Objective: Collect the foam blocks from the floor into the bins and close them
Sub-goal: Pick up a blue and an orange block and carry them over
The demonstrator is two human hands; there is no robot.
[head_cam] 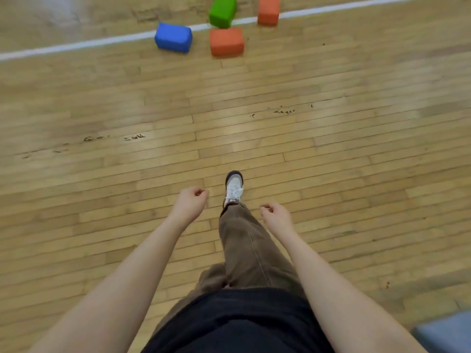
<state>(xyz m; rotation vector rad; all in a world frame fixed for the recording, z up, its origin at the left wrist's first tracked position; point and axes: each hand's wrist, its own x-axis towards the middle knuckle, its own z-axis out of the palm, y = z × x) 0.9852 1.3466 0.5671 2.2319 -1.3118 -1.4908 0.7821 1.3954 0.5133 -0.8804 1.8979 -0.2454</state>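
Several foam blocks lie on the wooden floor far ahead, near a white line. A blue block [173, 37] is on the left, an orange block [226, 42] beside it, a green block [222, 11] tilted behind that, and a second orange block [268, 10] to the right. My left hand [190, 202] and my right hand [275, 215] hang in front of me with loosely curled fingers, holding nothing. Both hands are well short of the blocks. No bin is clearly in view.
A white painted line [76, 45] crosses the wooden floor [331, 136] just by the blocks. My leg in brown trousers and a white shoe [234, 188] steps forward between my hands. A blurred grey-blue object [446, 332] sits at the bottom right corner.
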